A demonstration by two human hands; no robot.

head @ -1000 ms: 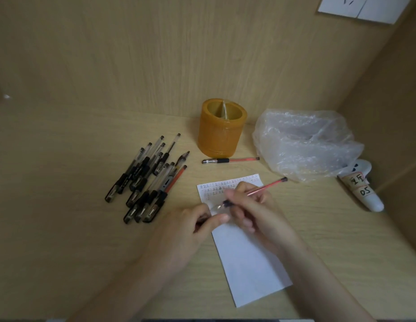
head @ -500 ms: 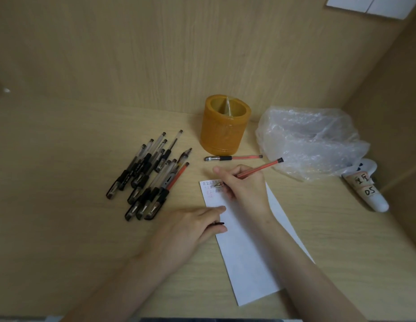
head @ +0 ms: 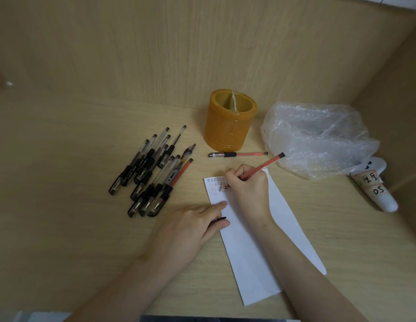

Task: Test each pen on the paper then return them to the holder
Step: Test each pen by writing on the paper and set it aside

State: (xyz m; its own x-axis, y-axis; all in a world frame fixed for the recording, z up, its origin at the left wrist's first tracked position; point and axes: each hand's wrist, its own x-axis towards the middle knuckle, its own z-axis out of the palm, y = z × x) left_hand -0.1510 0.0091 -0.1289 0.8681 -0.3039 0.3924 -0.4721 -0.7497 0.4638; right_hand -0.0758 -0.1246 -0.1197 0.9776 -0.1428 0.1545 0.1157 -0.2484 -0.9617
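Up from beside the left hand [head: 193, 226], where it was a second ago, the right hand [head: 246, 189] now sits at the far end of the paper [head: 255, 252]. Its grip is closed round a red pen [head: 262, 167] whose tip meets the sheet beside the small rows of black and red test marks already there. The left hand rests on the paper's left edge, steadying it, and pinches a small black piece, most likely this pen's cap [head: 221, 218], though too little of it shows to be sure. By my reading, the task is in its testing stage and well short of done. The orange holder [head: 230, 122] stands at the back of the counter [head: 63, 182] with no pen showing inside, so nothing seems to have been returned. A heap of capped pens [head: 153, 173], mostly black with one red-barrelled, lies on the counter to the left of the holder. Another capped red pen [head: 237, 154] lies just in front of the holder, apart from the heap. The marks suggest that several pens have been tried, but which ones cannot be told. Left to do are finishing this stroke, recapping the pen, testing whatever remains, and putting every pen into the holder.
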